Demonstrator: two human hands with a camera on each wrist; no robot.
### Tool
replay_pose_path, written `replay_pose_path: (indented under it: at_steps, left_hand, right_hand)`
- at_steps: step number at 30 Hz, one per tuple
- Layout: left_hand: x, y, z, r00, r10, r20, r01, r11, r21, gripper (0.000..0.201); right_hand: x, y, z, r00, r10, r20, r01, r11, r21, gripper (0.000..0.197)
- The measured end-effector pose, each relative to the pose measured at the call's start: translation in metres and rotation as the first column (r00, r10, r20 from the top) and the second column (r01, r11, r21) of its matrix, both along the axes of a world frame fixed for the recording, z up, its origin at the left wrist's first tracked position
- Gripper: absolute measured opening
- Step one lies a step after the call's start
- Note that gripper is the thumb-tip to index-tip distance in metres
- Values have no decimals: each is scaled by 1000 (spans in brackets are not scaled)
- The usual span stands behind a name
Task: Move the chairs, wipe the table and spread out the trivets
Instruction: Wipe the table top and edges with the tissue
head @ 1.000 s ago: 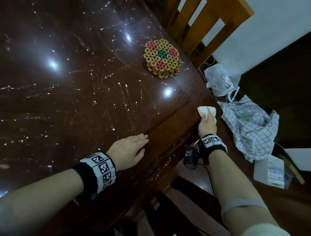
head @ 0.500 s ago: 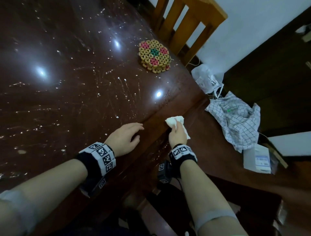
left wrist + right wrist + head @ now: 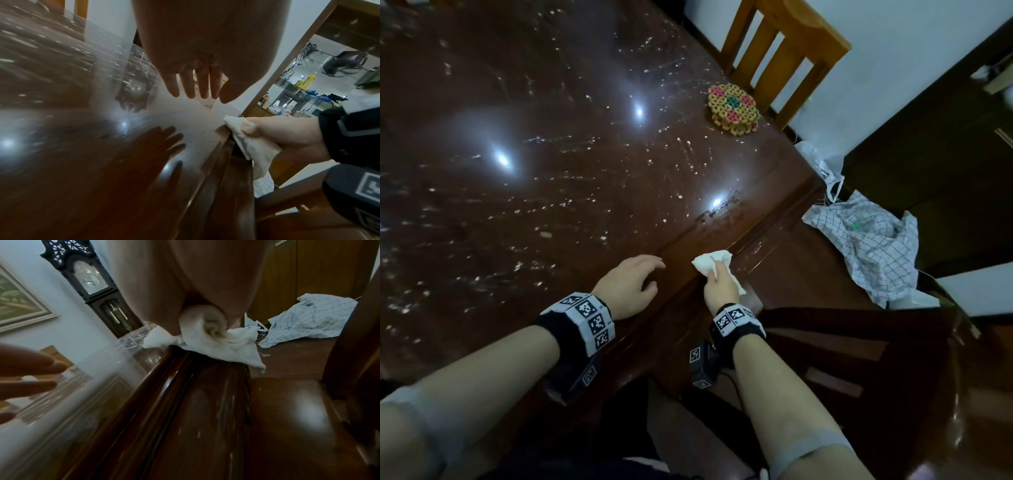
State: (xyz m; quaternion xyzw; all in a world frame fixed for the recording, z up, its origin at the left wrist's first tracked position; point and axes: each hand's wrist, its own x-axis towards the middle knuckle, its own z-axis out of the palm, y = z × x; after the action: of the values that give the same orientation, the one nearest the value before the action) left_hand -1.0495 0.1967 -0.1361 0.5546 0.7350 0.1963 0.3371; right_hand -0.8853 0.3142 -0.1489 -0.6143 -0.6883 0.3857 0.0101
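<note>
The right hand (image 3: 719, 291) grips a crumpled white cloth (image 3: 710, 263) and presses it on the moulded near edge of the dark table (image 3: 551, 205). Just left of it, the left hand (image 3: 631, 286) rests on the tabletop with fingers relaxed and spread, holding nothing. The left wrist view alone shows the thumb (image 3: 249, 129) pinching the cloth (image 3: 252, 142) and the left fingers (image 3: 202, 84) reflected in the gloss. The right wrist view alone shows the cloth (image 3: 216, 344) draped over the rim, a dark chair seat (image 3: 298, 418) below, and a tall clock (image 3: 92, 287) by the far wall. The head view shows white specks across the tabletop. Farther off, a stack of round woven trivets (image 3: 733, 109) sits near the right edge, well apart from both hands, before a wooden chair (image 3: 780, 54). A checked fabric (image 3: 873, 246) lies right of the table. A second ago the cloth was at the table's right corner; it has moved along the edge, closer to the left hand.
</note>
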Motion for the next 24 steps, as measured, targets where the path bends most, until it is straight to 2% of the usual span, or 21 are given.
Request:
replay_pose_path:
  at_steps: [4,8,12,16,21,24]
  left_hand:
    - [4,-35,3,1000,-14,-14,14,1000,-20,41]
    - [2,-40,12,1000,3,13,-3,1000,5,40]
    - [-7,-23,22,989,136,56,-135,991,-20,39]
    - [-11,6,23,990,139,37,-137,989,-50,41]
    - [-8,55,13,995,93,29,-90,992,-93,43]
    - [-2,89,8,999,44,25,-41,995,-88,45]
  right_hand:
    - [4,-54,9,996,42,-75,-52,991,-126,40]
    - [19,-52,20,970,78,-230,-125,973,-195,33]
    - [34,-13,23,938,-178,-299,151,982,-111,32]
    - [44,44,13,901,-352,-254,350,935,-56,35]
    - [53,133,12,925,-343,-163,354,934,47,39]
    - [59,183,12,941,-318,-118,335,929,160,40]
